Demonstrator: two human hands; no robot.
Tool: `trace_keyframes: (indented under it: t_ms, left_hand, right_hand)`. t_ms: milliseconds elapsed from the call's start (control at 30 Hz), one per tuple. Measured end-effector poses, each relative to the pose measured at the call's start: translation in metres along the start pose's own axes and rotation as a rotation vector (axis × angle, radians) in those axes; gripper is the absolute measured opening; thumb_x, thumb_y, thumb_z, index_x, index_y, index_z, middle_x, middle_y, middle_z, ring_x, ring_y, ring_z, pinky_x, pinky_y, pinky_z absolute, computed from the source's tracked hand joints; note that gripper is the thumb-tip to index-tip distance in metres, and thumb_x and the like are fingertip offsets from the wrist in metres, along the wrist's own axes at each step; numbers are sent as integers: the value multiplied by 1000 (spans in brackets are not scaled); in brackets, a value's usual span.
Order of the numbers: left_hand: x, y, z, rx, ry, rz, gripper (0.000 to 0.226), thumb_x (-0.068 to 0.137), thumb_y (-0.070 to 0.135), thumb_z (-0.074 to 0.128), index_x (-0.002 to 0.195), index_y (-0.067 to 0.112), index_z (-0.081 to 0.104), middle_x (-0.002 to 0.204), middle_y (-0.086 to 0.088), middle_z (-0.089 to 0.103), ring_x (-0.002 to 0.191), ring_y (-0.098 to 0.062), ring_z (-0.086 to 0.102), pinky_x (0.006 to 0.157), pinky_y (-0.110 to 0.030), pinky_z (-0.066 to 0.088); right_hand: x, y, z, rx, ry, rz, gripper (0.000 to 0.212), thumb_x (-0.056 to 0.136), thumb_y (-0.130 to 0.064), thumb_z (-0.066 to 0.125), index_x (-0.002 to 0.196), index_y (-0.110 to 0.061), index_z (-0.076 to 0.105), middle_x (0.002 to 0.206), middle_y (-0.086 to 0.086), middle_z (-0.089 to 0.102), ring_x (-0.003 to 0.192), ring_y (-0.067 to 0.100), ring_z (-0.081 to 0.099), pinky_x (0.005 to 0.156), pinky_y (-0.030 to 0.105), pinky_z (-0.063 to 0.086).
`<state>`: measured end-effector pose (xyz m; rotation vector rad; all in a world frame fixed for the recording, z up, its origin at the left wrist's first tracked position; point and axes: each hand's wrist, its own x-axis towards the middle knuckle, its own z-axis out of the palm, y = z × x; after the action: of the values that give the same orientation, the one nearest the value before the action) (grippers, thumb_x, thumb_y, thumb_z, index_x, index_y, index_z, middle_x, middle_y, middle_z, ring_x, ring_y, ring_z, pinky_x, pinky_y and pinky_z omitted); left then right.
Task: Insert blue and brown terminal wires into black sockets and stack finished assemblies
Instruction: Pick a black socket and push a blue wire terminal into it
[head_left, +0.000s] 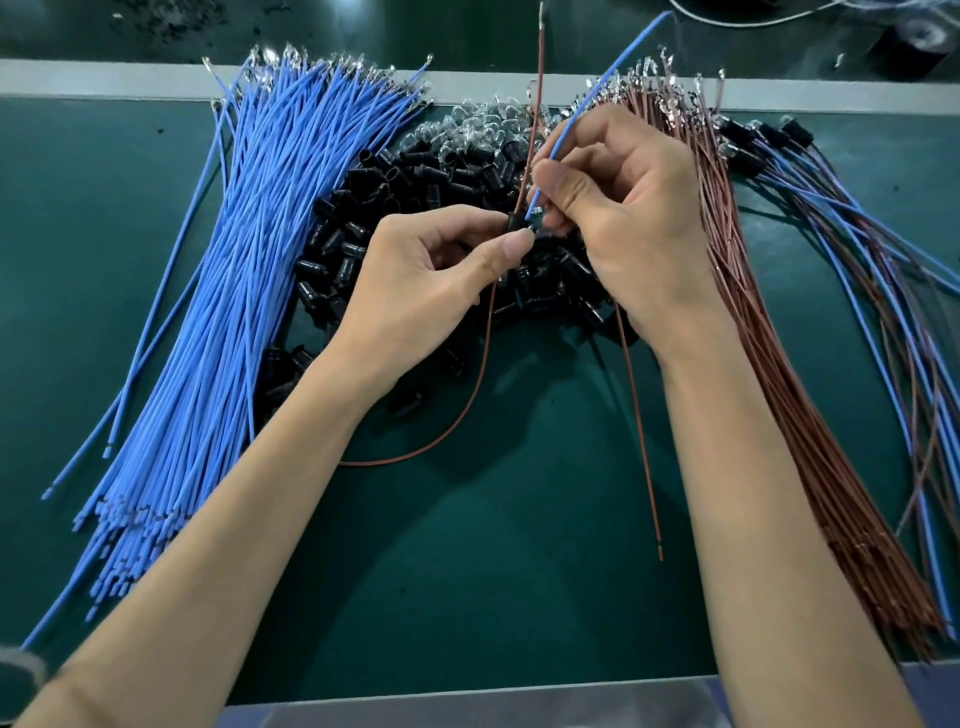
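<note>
Your left hand (431, 280) pinches a small black plastic socket (516, 222) between thumb and fingertips, above the middle of the dark green worktop (519, 571). Your right hand (623, 218) pinches a single thin blue wire (587, 98) between thumb and forefinger, with the other fingers curled. The lower end of that wire sits right at the socket; I cannot tell whether it is seated inside. The rest slants up and to the far right.

A thin brown wire (540, 93) rises from the socket almost straight toward the far edge. A curved brown wire (483, 364) loops from under your left hand toward the near left. A straight brown wire (641, 441) runs from under your right wrist toward you.

Beneath and behind both hands lies a heap of loose black sockets (358, 208), with a cluster of clear glassy pieces (478, 124) at its far side. To the left fans a large bundle of blue wires (249, 260), to the right a bundle of brown wires (769, 338). Farther right lie finished assemblies (831, 208), black sockets trailing blue and brown wires.
</note>
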<state>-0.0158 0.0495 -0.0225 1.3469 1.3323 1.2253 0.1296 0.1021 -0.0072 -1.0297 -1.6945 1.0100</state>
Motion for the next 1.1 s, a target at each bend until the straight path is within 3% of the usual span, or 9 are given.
trace_keyframes:
  t_ms: [133,267,367,467,667,833,967,1033,1100]
  left_hand:
    - [0,-1,-2,17,-13,14,6,87,21,69,88,26,71,68,11,67,66,-1,56,57,-13,42]
    - [0,-1,-1,29,-8,12,4,87,22,69,88,24,71,70,5,67,65,-2,54,57,-16,42]
    - [0,-1,0,30,1,5,7,86,23,70,82,29,70,75,-3,67,68,-8,54,59,-22,42]
    - [0,0,-1,36,15,-4,8,85,22,72,81,29,69,74,-4,67,63,-6,52,58,-22,42]
    - [-1,2,-2,22,-9,-16,4,86,18,70,90,18,72,70,8,69,60,6,53,55,-9,38]
    - [-3,2,-2,18,-62,-42,6,84,19,72,87,14,73,81,-14,72,71,-9,57,66,-18,42]
    - [-4,4,-2,4,-87,-28,6,85,15,71,91,14,73,77,-3,72,70,-5,59,64,-17,45]
    - [-4,4,-2,5,-96,-36,5,85,17,71,89,16,73,77,-5,73,69,-6,58,61,-15,42]
    - [-4,3,-3,16,-100,-48,9,84,20,72,89,13,74,83,-14,73,72,-15,57,65,-21,43]
  right_hand:
    - [0,1,4,-39,-65,33,17,84,-7,70,79,-21,63,67,-6,65,56,1,60,62,20,51]
    - [-1,1,0,-44,-63,69,15,79,-15,77,73,-25,67,68,-13,66,65,3,61,68,24,52]
    - [-1,-1,-2,113,-13,170,12,84,-27,71,75,-21,67,66,-11,64,62,4,59,62,23,50]
    - [2,-3,-3,286,83,229,18,91,-22,65,74,-19,60,60,-11,60,56,5,55,55,20,44]
    - [-1,-4,-4,117,-113,258,14,85,-18,73,75,-18,64,57,-11,57,54,1,49,53,12,39]
    - [2,-6,-10,515,54,284,20,90,-12,65,74,-14,55,64,-4,54,53,5,46,49,16,35]
    - [-3,-4,-15,166,-210,214,14,81,-8,73,76,-14,62,57,-12,62,53,-2,51,53,10,38]
    - [-1,-6,-18,256,-146,246,8,83,-17,72,82,-17,64,65,-10,66,57,0,53,54,12,40]
    - [3,-10,-20,531,22,267,8,89,-20,64,83,-15,61,68,-6,67,56,4,53,52,14,41]
